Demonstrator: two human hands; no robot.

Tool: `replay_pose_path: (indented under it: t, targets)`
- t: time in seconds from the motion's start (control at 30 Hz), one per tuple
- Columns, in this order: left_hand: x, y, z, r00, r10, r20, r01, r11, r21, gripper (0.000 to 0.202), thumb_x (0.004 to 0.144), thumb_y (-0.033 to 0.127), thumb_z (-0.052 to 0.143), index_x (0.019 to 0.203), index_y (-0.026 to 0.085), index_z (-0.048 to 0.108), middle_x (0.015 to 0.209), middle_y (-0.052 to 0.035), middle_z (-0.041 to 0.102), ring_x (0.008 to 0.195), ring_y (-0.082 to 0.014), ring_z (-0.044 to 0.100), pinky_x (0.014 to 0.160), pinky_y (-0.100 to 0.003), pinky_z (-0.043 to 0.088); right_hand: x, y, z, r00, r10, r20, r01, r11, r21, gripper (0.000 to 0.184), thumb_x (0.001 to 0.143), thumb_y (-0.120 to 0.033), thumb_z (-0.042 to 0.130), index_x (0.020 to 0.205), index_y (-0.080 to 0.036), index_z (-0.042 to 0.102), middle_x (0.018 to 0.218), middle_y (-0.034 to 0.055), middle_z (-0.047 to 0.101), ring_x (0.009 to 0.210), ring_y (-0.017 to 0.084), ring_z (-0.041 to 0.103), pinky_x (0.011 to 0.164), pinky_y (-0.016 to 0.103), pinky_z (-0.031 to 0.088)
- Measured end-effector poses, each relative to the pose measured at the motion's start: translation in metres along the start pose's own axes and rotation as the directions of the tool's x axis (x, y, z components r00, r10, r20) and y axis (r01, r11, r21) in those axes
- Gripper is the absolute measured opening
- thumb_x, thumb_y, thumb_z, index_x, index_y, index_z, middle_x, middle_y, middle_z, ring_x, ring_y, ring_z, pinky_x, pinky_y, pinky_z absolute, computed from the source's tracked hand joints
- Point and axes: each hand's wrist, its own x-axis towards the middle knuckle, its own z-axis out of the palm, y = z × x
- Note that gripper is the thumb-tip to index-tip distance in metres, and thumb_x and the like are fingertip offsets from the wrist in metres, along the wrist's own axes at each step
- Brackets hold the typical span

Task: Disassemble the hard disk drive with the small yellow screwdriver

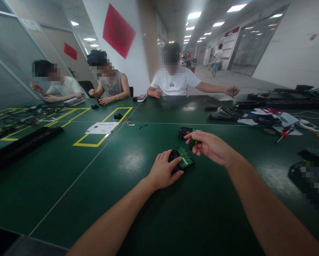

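Observation:
A small black device with a green circuit board (183, 160) lies on the dark green table (138, 199) in front of me. My left hand (163, 172) rests on its left side, fingers curled over the black casing and holding it down. My right hand (211, 145) hovers just right of it, fingers pinched round a thin dark tool, probably a screwdriver (193, 143), whose tip points down at the board. A second black device (185, 132) lies just behind.
Three people sit across the table at the far edge, hands on small items. Yellow tape rectangles, a white paper (102, 128) and cables lie to the left. Tools, a red screwdriver (284, 134) and papers crowd the right side. A long black bar (23, 145) lies at left.

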Motion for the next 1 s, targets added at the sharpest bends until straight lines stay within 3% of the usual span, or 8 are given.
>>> replay_pose_path:
  t: [0.13,0.23,0.33,0.47,0.57,0.8,0.93,1.0]
  targets:
    - [0.000,0.000,0.000,1.000,0.000,0.007,0.000,1.000,0.000,0.060,0.096,0.057,0.061,0.150,0.033,0.055,0.159,-0.0160,0.040,0.146,-0.0389,0.040,0.115,-0.059,0.038,-0.001,-0.001,-0.001,0.999,-0.011,0.040,0.012,1.000,-0.021,0.022,0.089,-0.038,0.074,0.099,-0.018,0.076,0.105,0.0088,0.071,0.062,0.010,0.057,0.047,0.023,0.041]
    - [0.000,0.000,-0.001,1.000,-0.003,0.007,0.003,1.000,-0.003,0.059,0.096,0.057,0.061,0.150,0.033,0.056,0.158,-0.0160,0.041,0.146,-0.0388,0.040,0.115,-0.059,0.038,0.000,-0.001,0.001,0.995,-0.080,-0.054,0.071,0.986,-0.150,0.028,0.085,-0.044,0.079,0.092,-0.017,0.074,0.087,0.0045,0.069,0.056,0.008,0.047,0.043,0.022,0.030]
    - [-0.001,0.000,-0.001,1.000,-0.009,0.005,0.009,1.000,-0.005,0.060,0.096,0.056,0.062,0.150,0.033,0.056,0.158,-0.0151,0.041,0.146,-0.0388,0.040,0.115,-0.059,0.038,0.003,0.002,0.005,0.974,-0.161,-0.160,0.119,0.963,-0.243,0.030,0.079,-0.043,0.085,0.081,-0.018,0.069,0.076,0.0022,0.066,0.056,0.009,0.044,0.045,0.023,0.030]
    - [-0.001,0.000,-0.001,1.000,-0.012,-0.001,0.012,1.000,-0.011,0.059,0.096,0.057,0.062,0.149,0.033,0.057,0.158,-0.0147,0.042,0.145,-0.0385,0.041,0.115,-0.059,0.038,0.006,0.007,0.010,0.969,-0.149,-0.200,0.103,0.969,-0.222,0.026,0.083,-0.040,0.079,0.078,-0.019,0.064,0.089,0.0067,0.074,0.052,0.008,0.043,0.042,0.024,0.026]
    - [-0.001,0.001,-0.001,1.000,-0.009,-0.001,0.009,1.000,-0.009,0.059,0.096,0.057,0.062,0.149,0.032,0.057,0.158,-0.0156,0.042,0.145,-0.0384,0.041,0.115,-0.059,0.038,0.006,0.006,0.010,0.980,-0.114,-0.165,0.080,0.977,-0.196,0.018,0.089,-0.038,0.070,0.090,-0.020,0.071,0.099,0.0089,0.077,0.048,0.007,0.044,0.039,0.024,0.022]
    - [0.000,0.001,-0.001,1.000,-0.008,-0.007,0.008,1.000,-0.007,0.058,0.095,0.055,0.063,0.148,0.033,0.057,0.157,-0.0156,0.043,0.144,-0.0390,0.042,0.113,-0.059,0.039,0.004,0.004,0.007,0.997,-0.053,-0.048,0.051,0.998,-0.040,0.027,0.093,-0.044,0.070,0.093,-0.017,0.074,0.110,0.0136,0.077,0.054,0.009,0.054,0.042,0.023,0.039]
    - [0.000,0.001,0.000,1.000,-0.009,-0.013,0.009,1.000,-0.010,0.059,0.094,0.053,0.065,0.148,0.033,0.057,0.159,-0.0153,0.041,0.143,-0.0396,0.042,0.113,-0.060,0.039,0.005,0.008,0.006,0.999,-0.033,0.006,0.033,0.997,0.070,0.027,0.090,-0.045,0.076,0.096,-0.019,0.068,0.104,0.0108,0.076,0.064,0.012,0.063,0.053,0.023,0.050]
    - [0.000,0.001,0.000,1.000,-0.010,-0.012,0.010,1.000,-0.006,0.058,0.095,0.054,0.064,0.148,0.032,0.057,0.159,-0.0152,0.041,0.143,-0.0393,0.042,0.113,-0.060,0.039,0.005,0.008,0.004,0.999,-0.053,0.003,0.053,0.997,0.053,0.028,0.089,-0.044,0.077,0.105,-0.022,0.068,0.101,0.0070,0.074,0.064,0.012,0.063,0.052,0.023,0.049]
